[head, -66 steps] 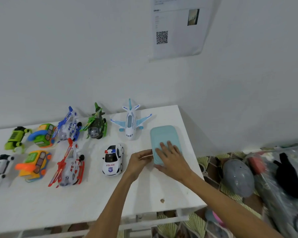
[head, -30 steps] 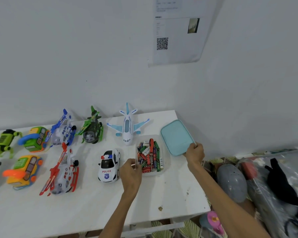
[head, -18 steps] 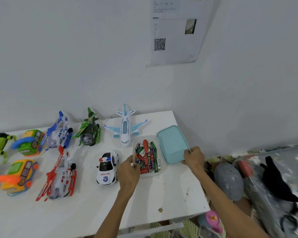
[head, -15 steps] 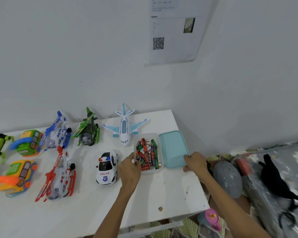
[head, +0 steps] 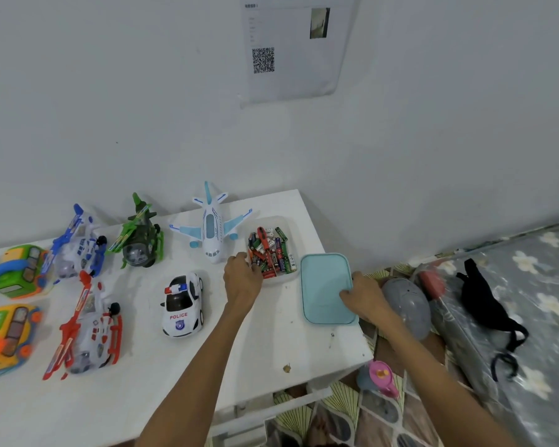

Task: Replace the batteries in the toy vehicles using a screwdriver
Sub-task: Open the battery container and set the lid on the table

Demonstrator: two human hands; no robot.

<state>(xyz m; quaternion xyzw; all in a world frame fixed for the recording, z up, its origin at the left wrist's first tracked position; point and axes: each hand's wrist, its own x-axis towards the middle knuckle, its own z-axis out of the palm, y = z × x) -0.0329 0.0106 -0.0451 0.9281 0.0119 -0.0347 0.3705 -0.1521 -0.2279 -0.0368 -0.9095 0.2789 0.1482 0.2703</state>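
Wall (head: 110,108) w/ QR sheet (head: 291,50); table (head: 142,398) w/ toy car (head: 182,304) marked "POLICE"

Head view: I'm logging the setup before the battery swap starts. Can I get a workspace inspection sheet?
Surface: white table, one brown speck.
Job's things: clear plastic box of batteries, open, red-handled tool inside; light blue lid beside it; white police car, white-blue aeroplane, toy helicopters.
Clutter: nothing seen.
Hands: left hand grips box rim; right hand holds lid edge.
Cables: nothing seen.
Surroundings: QR-code paper on wall; grey helmet, black bag at right.
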